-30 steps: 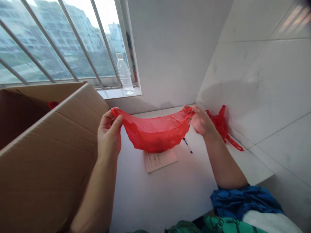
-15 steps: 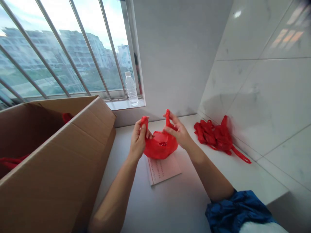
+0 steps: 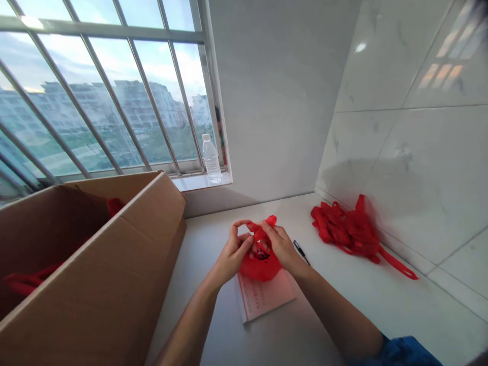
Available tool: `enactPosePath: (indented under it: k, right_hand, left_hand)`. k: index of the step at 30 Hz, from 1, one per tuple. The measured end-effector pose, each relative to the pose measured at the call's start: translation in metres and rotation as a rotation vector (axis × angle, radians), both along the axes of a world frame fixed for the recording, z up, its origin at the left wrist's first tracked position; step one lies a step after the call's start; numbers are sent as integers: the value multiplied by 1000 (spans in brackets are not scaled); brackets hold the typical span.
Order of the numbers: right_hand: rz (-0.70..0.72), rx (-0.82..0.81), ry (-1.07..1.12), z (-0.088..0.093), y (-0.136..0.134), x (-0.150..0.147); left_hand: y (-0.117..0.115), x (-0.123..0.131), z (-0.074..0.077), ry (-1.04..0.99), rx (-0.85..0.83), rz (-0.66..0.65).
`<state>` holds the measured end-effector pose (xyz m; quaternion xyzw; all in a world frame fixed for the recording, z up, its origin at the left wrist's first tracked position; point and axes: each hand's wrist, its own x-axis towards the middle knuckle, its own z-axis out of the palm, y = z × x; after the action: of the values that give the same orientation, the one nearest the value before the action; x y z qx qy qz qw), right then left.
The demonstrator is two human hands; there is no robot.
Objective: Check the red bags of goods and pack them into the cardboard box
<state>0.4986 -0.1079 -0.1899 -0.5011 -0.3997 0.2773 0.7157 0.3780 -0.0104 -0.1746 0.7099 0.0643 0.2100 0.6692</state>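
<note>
A red plastic bag (image 3: pixel 260 269) hangs between my hands, its lower part bulging just over a pale pink booklet (image 3: pixel 267 297). My left hand (image 3: pixel 233 252) is closed on one bag handle, thumb and forefinger curved around the red strip. On the other handle, my right hand (image 3: pixel 278 244) pinches near the top, with a red tip poking out above the fingers. The two handles cross or meet between my fingers; whether they are knotted I cannot tell. Something dark shows through the bag's opening, too small to name.
A large cardboard box (image 3: pixel 125 259) with red bags inside stands at the left. Red bags (image 3: pixel 346 229) lie heaped by the tiled wall at right. A black pen (image 3: pixel 301 252) rests beside my right wrist. A clear bottle (image 3: pixel 211 160) stands on the windowsill.
My hands have come together, bringing the two bag handles from apart to overlapping. The camera view has tilted upward a little, and the pen now shows.
</note>
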Motion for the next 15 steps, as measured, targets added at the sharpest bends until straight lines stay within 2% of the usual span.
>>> enactPosePath:
  k: [3, 6, 8, 11, 13, 15]
  right_hand:
    - [34, 59, 213, -1, 5, 0]
    - [111, 55, 156, 2, 1, 1]
    - [84, 14, -15, 5, -5, 5]
    - [-4, -30, -248, 11, -16, 10]
    - [-60, -7, -344, 14, -21, 10]
    - [-141, 46, -476, 15, -23, 7]
  left_hand:
    - [5, 1, -2, 43, -183, 16]
    - [8, 1, -4, 81, -295, 2]
    - [8, 0, -2, 91, -210, 9]
    - [9, -2, 1, 109, 35, 24]
    - [8, -1, 2, 107, 155, 69]
    - [7, -1, 2, 93, 193, 116]
